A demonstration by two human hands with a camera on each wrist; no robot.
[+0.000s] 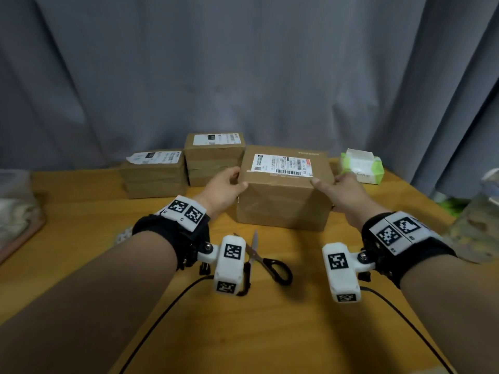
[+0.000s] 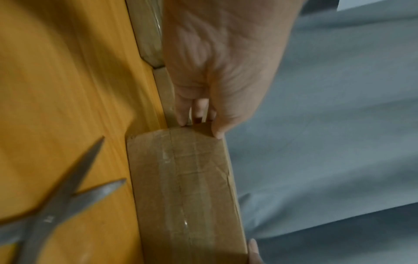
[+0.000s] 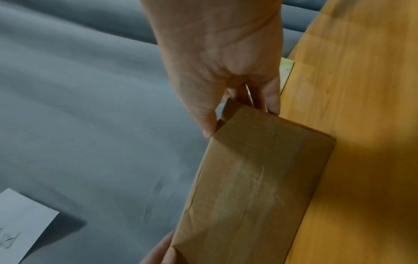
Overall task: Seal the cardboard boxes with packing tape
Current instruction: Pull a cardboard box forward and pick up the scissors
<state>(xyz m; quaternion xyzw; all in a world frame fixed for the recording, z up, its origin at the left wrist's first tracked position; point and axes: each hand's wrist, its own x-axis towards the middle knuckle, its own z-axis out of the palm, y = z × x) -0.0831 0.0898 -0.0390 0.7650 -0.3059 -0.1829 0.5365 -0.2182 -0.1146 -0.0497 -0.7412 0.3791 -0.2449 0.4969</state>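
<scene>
Both hands are on the labelled cardboard box [image 1: 283,190]: my left hand [image 1: 225,188] clasps its left end, thumb on the near face and fingers curled round the side, and my right hand [image 1: 343,193] clasps the right end the same way, so each has hold of the box and nothing else. It sits on the wooden table [image 1: 81,238], with two more cardboard boxes [image 1: 183,168] just beyond its left end and a green tissue pack [image 1: 361,166] beyond its right end. Scissors [image 1: 266,259] lie open on the table just in front of the box, blades pointing towards it. I see no tape roll in any view, though old tape already runs along the near face in both wrist views. My worry is that dragging the box towards me would strike the scissor blades. The grip sits only at the upper corners, so a lift could let it tilt and slip.
</scene>
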